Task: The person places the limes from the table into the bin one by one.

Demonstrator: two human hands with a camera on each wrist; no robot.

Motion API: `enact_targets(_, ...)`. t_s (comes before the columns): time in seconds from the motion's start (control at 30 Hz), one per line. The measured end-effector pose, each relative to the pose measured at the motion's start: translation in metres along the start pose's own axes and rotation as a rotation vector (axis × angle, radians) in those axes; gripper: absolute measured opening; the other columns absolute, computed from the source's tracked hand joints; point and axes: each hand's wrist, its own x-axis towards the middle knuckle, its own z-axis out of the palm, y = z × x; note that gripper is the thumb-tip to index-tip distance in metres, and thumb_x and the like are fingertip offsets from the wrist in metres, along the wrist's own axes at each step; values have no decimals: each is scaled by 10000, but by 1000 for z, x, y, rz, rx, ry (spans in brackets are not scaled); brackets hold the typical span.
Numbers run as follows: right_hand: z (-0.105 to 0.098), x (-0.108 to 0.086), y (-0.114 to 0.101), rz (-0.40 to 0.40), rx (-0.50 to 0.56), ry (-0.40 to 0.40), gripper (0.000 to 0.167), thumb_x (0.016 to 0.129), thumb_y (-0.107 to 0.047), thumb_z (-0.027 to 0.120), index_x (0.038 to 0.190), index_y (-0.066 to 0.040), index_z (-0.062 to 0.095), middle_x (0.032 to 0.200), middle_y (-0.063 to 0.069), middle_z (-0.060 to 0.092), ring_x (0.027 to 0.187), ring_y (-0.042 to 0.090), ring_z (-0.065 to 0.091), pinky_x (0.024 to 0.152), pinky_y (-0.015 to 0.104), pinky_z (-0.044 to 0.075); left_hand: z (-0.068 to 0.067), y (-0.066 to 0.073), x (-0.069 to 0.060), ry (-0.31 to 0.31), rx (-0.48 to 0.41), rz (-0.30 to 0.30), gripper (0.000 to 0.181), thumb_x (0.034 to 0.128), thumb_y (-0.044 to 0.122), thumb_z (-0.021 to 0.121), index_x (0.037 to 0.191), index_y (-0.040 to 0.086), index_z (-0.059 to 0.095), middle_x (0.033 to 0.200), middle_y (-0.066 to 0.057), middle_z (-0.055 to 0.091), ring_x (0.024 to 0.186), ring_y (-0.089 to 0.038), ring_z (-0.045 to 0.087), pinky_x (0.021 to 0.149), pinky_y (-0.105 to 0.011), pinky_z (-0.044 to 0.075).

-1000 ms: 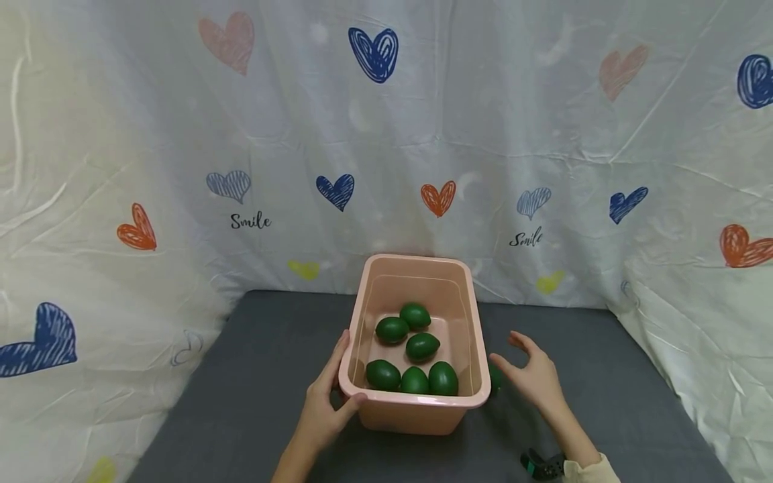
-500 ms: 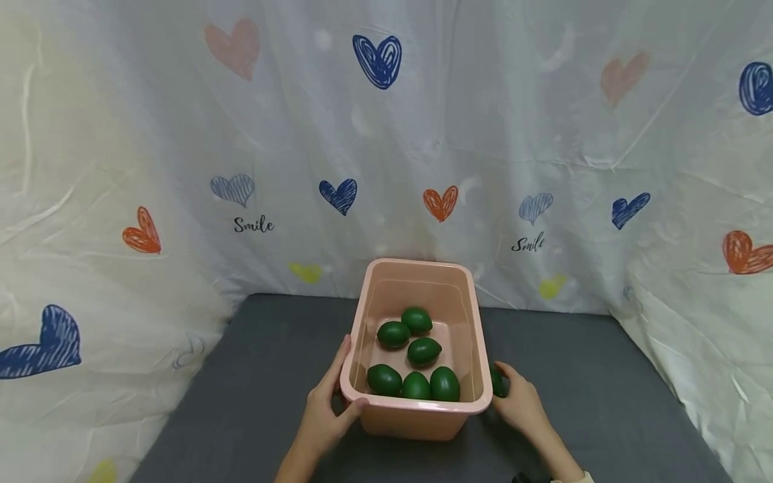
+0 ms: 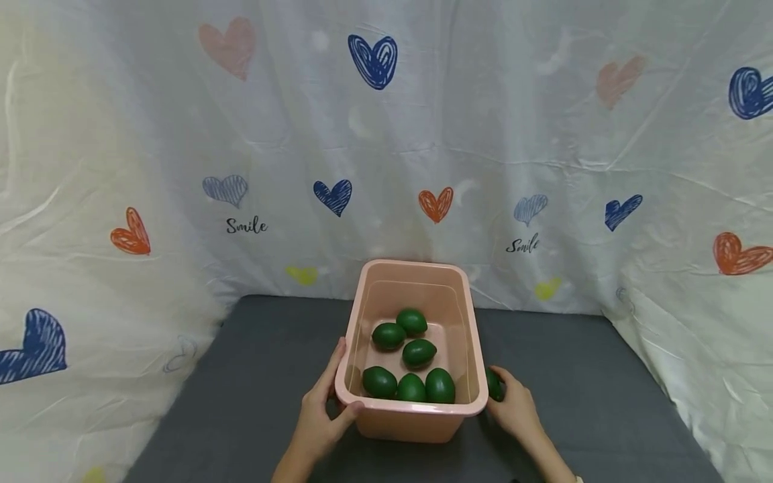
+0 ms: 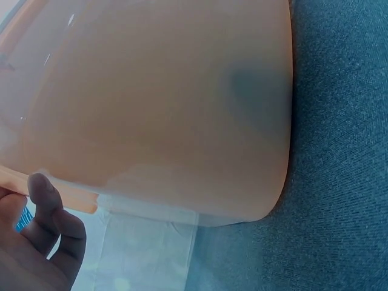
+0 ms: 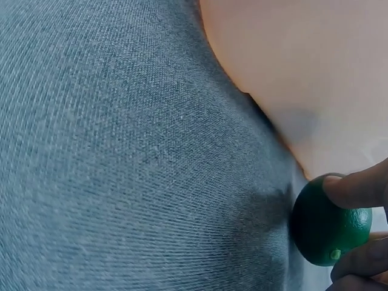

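A pink plastic bin (image 3: 423, 427) stands on the dark cloth, with several green limes (image 3: 419, 353) lying on its floor. My left hand (image 3: 317, 412) grips the near-left corner of the rim, thumb at the front and fingers along the left side. In the left wrist view, curled fingers (image 4: 45, 200) touch the rim from outside. Outside the bin's right wall, my right hand (image 3: 516, 410) pinches another lime (image 5: 327, 227) between thumb and fingers. The bin's rim partly hides that lime in the head view, while the right wrist view shows it close to the cloth.
Dark grey cloth (image 3: 580, 376) covers the table on both sides of the bin. Behind it hangs a pale curtain (image 3: 386, 127) printed with hearts, close to the bin's far end. The curtain also runs along the left and right.
My right hand has come down and left from beside the bin and now holds the lime there. The left hand keeps its grip on the rim.
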Motion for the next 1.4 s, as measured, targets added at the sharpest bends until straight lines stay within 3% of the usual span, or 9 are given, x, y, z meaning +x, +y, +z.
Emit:
enact_targets(0.27, -1, 0, 0, -43, 15, 56, 565, 856, -95, 809, 1371, 61, 638, 1288, 340, 683, 1104, 473, 708, 880, 603, 574, -4, -3, -6, -24, 37, -32, 977, 902, 91, 815, 1702, 217, 270, 1744, -22, 292, 1554, -47, 303, 1145, -138, 328)
enact_targets(0.47, -24, 13, -12, -27, 33, 77, 594, 928, -129, 787, 1446, 69, 574, 1372, 345, 634, 1174, 499, 665, 934, 622, 552, -3, 1, 4, -25, 34, -25, 972, 898, 134, 833, 1699, 218, 287, 1744, -6, 288, 1562, -85, 303, 1159, -150, 315)
enact_targets(0.6, -40, 19, -23, -27, 41, 85, 639, 948, -172, 792, 1480, 73, 537, 1419, 353, 599, 1147, 495, 669, 892, 598, 559, -3, 2, 7, -17, 5, 6, 968, 902, 140, 833, 1697, 221, 287, 1743, -57, 289, 1561, -78, 300, 1156, -147, 324)
enact_targets(0.73, -54, 20, -32, -23, 48, 96, 668, 956, -211, 794, 1503, 58, 520, 1446, 362, 573, 811, 358, 711, 714, 455, 572, -4, 1, 4, 0, -5, 37, 962, 893, 145, 838, 1692, 207, 305, 1734, -70, 307, 1553, -67, 314, 1151, -139, 330)
enact_targets(0.83, -64, 19, -37, -13, 60, 122, 671, 965, -214, 793, 1520, 33, 511, 1461, 353, 564, 571, 204, 591, 585, 333, 496, -4, 1, 1, -10, 6, 20, 969, 893, 141, 835, 1695, 213, 295, 1739, -33, 299, 1558, -67, 306, 1162, -149, 317)
enact_targets(1.1, -81, 16, -54, -57, 99, 178, 664, 979, -229, 792, 1541, -20, 509, 1465, 330, 573, 398, 128, 435, 453, 262, 398, -9, 0, -4, -19, 49, -55, 970, 912, 129, 819, 1704, 233, 268, 1748, -5, 285, 1555, -47, 299, 1149, -147, 320)
enact_targets(1.23, -90, 13, -63, -89, 103, 239, 650, 967, -218, 805, 1524, -26, 529, 1405, 330, 613, 365, 112, 403, 425, 264, 376, -10, -1, -2, -14, 60, -43, 985, 903, 122, 824, 1705, 242, 264, 1745, -39, 292, 1553, -54, 303, 1144, -137, 320)
enact_targets(1.33, -95, 8, -67, -86, 89, 271, 642, 959, -201, 814, 1517, -40, 540, 1083, 291, 741, 343, 95, 371, 400, 264, 353, -7, -1, -1, -26, 55, -36, 988, 900, 120, 825, 1704, 241, 264, 1746, -43, 288, 1555, -69, 304, 1147, -145, 321)
enact_targets(1.4, -95, 5, -70, -87, 84, 271, 646, 956, -192, 817, 1520, -49, 537, 800, 248, 716, 337, 82, 349, 390, 260, 343, -4, 0, 0, -34, 42, -42, 989, 902, 116, 821, 1704, 262, 261, 1750, -17, 279, 1558, -65, 298, 1152, -149, 317)
